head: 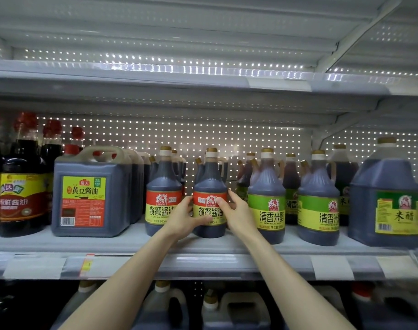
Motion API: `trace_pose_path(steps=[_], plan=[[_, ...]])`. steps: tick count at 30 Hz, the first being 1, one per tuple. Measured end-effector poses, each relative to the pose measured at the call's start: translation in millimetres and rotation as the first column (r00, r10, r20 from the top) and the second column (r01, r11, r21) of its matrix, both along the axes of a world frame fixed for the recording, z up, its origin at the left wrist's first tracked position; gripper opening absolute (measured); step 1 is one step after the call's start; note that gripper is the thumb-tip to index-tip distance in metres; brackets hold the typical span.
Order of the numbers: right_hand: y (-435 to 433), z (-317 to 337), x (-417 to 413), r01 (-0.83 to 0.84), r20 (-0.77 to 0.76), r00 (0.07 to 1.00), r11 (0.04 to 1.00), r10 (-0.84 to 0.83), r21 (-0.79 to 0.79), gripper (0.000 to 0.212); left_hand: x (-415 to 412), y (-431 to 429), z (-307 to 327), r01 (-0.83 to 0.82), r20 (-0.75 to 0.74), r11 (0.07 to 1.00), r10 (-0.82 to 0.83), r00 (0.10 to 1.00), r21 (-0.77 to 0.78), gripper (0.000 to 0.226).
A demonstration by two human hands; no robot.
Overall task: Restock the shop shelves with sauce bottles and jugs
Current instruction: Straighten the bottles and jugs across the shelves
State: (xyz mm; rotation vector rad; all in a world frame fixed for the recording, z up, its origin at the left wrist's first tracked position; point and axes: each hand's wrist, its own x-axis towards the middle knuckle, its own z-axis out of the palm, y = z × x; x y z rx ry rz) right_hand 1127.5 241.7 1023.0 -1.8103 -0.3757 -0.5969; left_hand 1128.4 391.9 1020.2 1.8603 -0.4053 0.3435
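Note:
A dark soy sauce bottle with a red and yellow label and a gold cap stands upright on the middle shelf. My left hand grips its lower left side, thumb across the label. My right hand holds its right side, fingers curled onto the label. A matching bottle stands just to its left, more of the same behind both.
Left of these stand a square soy sauce jug and tall red-capped bottles. To the right are green-labelled vinegar bottles and a large vinegar jug. The upper shelf is bare. More jugs sit below.

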Motion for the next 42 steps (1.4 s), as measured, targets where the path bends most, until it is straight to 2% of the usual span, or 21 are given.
trace_pose_path(steps=[12,20,33,42], plan=[[-1.8,-0.1,0.3,-0.024,-0.018,1.000,0.998,0.025,0.062,0.037,0.1,-1.1,0.1,0.001,0.010,1.000,-0.001,1.000,-0.004,0.065],[-2.3,-1.0,1.0,-0.053,-0.046,0.997,0.994,0.057,0.091,0.042,-4.5,0.3,2.6,0.067,-0.050,0.992,-0.073,0.996,-0.104,0.052],[-1.6,-2.4,5.8,-0.030,-0.064,0.997,0.999,0.032,0.039,0.039,-3.6,-1.0,1.3,-0.005,-0.006,0.999,0.005,1.000,-0.045,0.062],[-2.0,-2.1,1.3,-0.013,-0.031,0.999,0.999,0.015,0.049,0.035,-6.4,-1.0,2.6,0.012,-0.015,1.000,-0.013,1.000,-0.029,0.064]])
